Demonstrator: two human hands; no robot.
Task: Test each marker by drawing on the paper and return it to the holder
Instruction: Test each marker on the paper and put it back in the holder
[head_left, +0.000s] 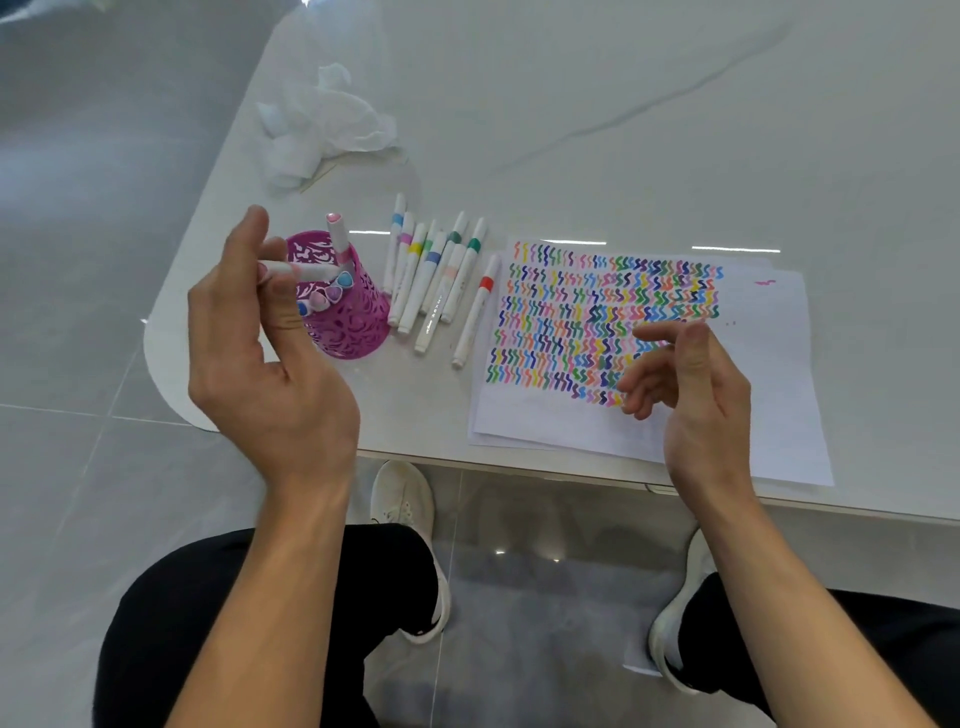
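Observation:
My left hand holds a white marker with a pink band between its fingers, lying level over the mouth of the magenta holder. Several capped markers stand in the holder, one pink-capped marker sticking up. A row of several white markers lies on the table between holder and paper, the red-banded one nearest the paper. The paper is covered with rows of coloured zigzags. My right hand hovers over the paper's lower rows, fingers loosely curled and holding nothing.
Crumpled white tissue lies at the back left of the white marble table. The table's rounded corner is left of the holder, its front edge just below the paper. My legs and white shoes are under the edge.

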